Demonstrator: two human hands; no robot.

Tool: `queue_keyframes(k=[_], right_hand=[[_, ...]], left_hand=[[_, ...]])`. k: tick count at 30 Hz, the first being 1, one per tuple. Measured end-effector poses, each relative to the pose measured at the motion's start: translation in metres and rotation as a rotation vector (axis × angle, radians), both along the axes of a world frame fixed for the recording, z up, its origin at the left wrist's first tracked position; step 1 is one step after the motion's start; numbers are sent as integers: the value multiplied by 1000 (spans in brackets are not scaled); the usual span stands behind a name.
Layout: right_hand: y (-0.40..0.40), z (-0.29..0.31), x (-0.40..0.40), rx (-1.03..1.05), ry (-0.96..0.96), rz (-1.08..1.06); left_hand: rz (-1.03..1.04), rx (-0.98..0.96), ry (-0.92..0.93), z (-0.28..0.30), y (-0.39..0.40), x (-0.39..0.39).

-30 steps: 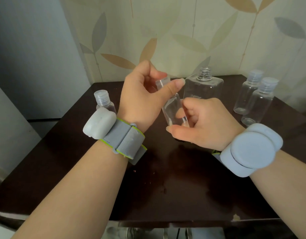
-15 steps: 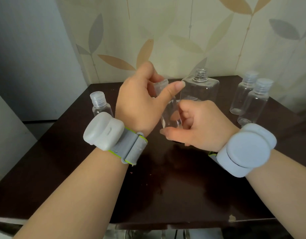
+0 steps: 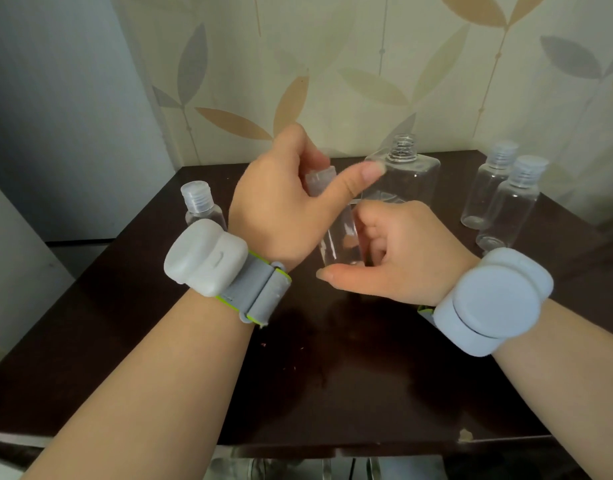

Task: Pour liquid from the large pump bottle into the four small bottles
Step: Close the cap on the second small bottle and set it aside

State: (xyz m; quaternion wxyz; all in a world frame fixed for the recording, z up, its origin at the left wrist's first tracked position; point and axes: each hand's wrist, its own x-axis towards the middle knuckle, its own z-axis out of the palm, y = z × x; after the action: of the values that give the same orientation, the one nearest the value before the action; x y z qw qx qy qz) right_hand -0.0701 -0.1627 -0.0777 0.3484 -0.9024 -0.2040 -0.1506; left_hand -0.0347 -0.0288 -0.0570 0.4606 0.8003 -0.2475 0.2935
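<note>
I see a small clear plastic bottle (image 3: 339, 237) held upright above the dark brown table (image 3: 332, 358), centre frame. Right hand (image 3: 398, 251) grips its body, fingers curled round. Left hand (image 3: 291, 202) pinches its white cap (image 3: 317, 178). Behind stands the large clear square bottle (image 3: 405, 178), neck uncapped. Three capped small bottles: one left (image 3: 199, 206), two right (image 3: 488, 185) (image 3: 512, 206). No labels readable.

Dark brown glossy table (image 3: 332, 375) set against cream wallpaper (image 3: 367, 64) printed with tan and grey leaves; plain grey-blue wall (image 3: 56, 98) to the left; soft, even light
</note>
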Motion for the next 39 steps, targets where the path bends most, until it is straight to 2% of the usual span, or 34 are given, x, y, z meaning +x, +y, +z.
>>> queue_keyframes(k=[1, 3, 7, 9, 11, 15, 19, 30, 39], right_hand=[[0, 0, -1, -19, -1, -5], [0, 0, 0, 13, -6, 0], [-3, -2, 3, 141, 44, 59], [-3, -2, 2, 158, 62, 69], [-3, -2, 2, 145, 29, 30], [-2, 1, 2, -18, -59, -117], [-2, 1, 2, -81, -90, -151], [-7, -4, 5, 237, 162, 173], [-11, -7, 7, 325, 252, 245]], left_hand=[[39, 37, -30, 1, 1, 0], [-24, 51, -66, 2, 0, -1], [-348, -150, 43, 6, -2, -5], [-387, -175, 66, 5, -1, -5], [-279, -94, 60, 2, -1, -3], [128, 112, -26, -2, 0, 0], [376, 206, 19, 2, 0, 0], [219, 295, -56, 9, 7, -7], [177, 274, -89, 6, 8, -7]])
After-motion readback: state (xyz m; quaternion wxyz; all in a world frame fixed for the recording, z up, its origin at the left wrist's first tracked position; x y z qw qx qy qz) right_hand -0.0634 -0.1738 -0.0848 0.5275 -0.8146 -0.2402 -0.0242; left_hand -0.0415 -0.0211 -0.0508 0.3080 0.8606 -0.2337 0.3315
